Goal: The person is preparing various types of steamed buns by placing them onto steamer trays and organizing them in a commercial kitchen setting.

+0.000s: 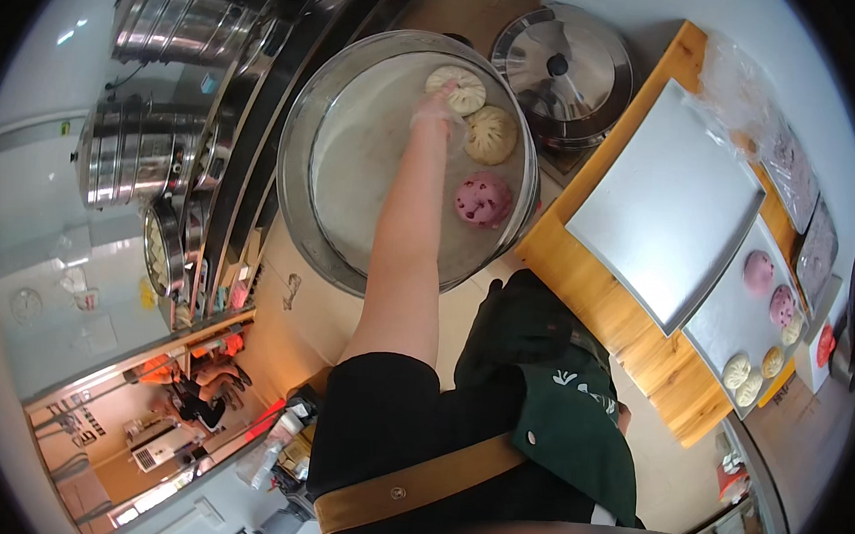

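Observation:
My left hand (437, 113), in a clear plastic glove, reaches into a large round steel steamer (346, 164), fingertips gripping a white pleated bun (463, 88) at its upper right. A tan pleated bun (490, 136) sits just below it, and a pink speckled bun (483, 199) lies lower on the same side. A small bit of skin, apparently my right hand (622, 416), shows past the edge of my green apron; its fingers are hidden.
Right: wooden board (683, 410), bare metal tray (662, 193), second tray (722, 329) with several buns. Behind: lidded steel pot (561, 89). Left: stacked steamers (131, 156) and dark metal rails. A person (204, 400) sits through the opening at lower left.

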Tool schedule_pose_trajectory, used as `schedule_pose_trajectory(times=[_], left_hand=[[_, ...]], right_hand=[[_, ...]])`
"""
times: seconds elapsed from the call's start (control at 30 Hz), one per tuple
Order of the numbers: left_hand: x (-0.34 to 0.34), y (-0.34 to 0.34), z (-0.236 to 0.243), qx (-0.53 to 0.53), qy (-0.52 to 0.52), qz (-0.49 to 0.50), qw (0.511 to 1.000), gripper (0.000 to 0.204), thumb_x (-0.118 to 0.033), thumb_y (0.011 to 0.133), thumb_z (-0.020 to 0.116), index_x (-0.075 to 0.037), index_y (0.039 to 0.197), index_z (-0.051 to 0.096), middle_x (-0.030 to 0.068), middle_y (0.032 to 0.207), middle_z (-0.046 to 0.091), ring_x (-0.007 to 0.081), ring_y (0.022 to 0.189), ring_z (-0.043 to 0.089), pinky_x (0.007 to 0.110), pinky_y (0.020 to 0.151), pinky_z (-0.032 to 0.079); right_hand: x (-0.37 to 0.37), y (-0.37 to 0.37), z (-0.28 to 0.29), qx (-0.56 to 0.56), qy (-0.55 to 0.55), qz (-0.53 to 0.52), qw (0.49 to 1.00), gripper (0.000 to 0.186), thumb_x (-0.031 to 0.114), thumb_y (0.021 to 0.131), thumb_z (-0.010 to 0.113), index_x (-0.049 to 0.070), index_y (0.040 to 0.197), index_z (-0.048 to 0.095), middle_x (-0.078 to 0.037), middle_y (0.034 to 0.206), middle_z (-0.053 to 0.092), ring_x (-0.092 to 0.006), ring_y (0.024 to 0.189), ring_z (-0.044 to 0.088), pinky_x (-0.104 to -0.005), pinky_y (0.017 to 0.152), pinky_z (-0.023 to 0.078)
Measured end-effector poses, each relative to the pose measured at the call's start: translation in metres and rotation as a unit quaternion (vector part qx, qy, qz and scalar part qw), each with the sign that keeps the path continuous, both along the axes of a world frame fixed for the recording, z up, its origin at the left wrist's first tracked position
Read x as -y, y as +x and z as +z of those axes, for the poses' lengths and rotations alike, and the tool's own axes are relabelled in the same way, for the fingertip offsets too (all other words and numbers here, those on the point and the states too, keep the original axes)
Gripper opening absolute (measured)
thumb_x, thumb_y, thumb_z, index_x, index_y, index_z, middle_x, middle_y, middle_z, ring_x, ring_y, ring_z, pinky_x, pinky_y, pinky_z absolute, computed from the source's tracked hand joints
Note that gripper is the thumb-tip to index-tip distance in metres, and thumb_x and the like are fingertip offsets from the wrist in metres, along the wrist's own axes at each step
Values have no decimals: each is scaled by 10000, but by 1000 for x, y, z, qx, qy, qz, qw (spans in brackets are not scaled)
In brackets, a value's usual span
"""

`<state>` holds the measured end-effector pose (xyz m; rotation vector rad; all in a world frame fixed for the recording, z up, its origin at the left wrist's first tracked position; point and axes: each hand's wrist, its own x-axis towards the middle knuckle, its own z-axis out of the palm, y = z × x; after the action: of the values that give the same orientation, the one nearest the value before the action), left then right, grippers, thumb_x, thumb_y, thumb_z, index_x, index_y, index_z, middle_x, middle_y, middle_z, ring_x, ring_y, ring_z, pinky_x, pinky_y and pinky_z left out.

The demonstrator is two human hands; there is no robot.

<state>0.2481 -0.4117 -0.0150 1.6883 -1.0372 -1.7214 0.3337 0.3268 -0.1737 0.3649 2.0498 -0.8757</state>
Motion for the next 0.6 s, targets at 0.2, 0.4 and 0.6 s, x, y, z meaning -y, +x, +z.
schedule_pose_trajectory(times=[0.2,0.4,0.6], left_hand=[[9,-6,-7,8,-43,-56,997,572,-170,697,647,23,1163,377,143,1121,463,238,992,473,338,830,387],[-35,-29,25,293,-429,-137,844,437,-155,753,566,40,1108,399,168,1128,445,248,1058,422,317,902,324],[-261,-117,82,-172,-367,-351,844,310,-199,752,593,4,962,490,64,908,528,133,830,499,268,767,397]], right_hand=[[-11,8,-14,-15,31,44,998,374,202,713,560,-70,968,542,-210,842,585,-240,758,576,-301,666,451],[-1,4,19,-22,54,6,998,371,205,717,551,-63,974,543,-225,892,573,-255,827,567,-313,704,445],[23,-9,45,3,51,-111,993,357,185,704,562,-69,954,542,-198,887,579,-249,805,560,-315,710,431]])
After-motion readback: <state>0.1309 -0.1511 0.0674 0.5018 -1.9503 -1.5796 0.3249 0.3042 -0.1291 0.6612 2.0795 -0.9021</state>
